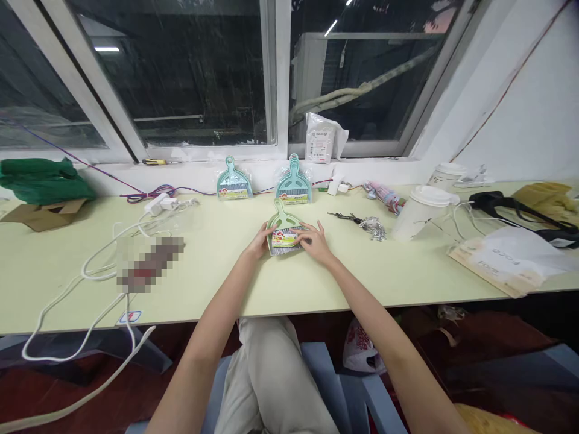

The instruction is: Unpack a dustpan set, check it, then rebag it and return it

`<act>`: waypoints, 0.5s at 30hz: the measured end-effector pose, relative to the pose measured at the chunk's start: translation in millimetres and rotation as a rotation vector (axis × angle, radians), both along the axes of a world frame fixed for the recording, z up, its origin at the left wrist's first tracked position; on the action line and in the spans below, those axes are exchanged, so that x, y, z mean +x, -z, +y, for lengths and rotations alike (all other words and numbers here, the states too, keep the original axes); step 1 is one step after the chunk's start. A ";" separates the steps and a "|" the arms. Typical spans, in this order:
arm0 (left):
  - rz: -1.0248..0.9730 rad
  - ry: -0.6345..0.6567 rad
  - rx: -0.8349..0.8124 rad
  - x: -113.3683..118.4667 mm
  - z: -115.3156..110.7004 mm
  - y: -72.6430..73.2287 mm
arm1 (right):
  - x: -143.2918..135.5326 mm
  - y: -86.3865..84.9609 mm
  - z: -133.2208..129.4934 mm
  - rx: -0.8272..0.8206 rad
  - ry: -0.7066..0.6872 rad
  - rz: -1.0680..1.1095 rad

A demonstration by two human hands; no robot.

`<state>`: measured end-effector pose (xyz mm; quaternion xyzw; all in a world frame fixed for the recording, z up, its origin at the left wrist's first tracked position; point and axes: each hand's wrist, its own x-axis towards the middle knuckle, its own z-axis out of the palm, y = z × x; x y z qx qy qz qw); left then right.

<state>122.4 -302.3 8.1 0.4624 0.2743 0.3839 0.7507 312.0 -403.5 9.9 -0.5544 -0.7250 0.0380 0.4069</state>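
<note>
Green mini dustpan-and-brush set (284,231) is pinned flat at frame centre on the table (226,283), left hand (259,240) and right hand (315,241) open, fingers on its edges. Probably light, stiff plastic w/ slippery wrap; best gripped by the sides or handle.

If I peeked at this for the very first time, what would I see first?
Probably the small green plastic dustpan-and-brush set in the middle of the pale green table, with the left hand and right hand touching its sides. Behind it, two teal dustpan sets lean against the window ledge. A white paper cup with a lid stands to the right.
</note>
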 end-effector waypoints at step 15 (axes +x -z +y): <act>-0.044 -0.142 -0.061 -5.3 0.0 -3.1 | -21.8 -75.3 -92.2 0.606 0.311 0.571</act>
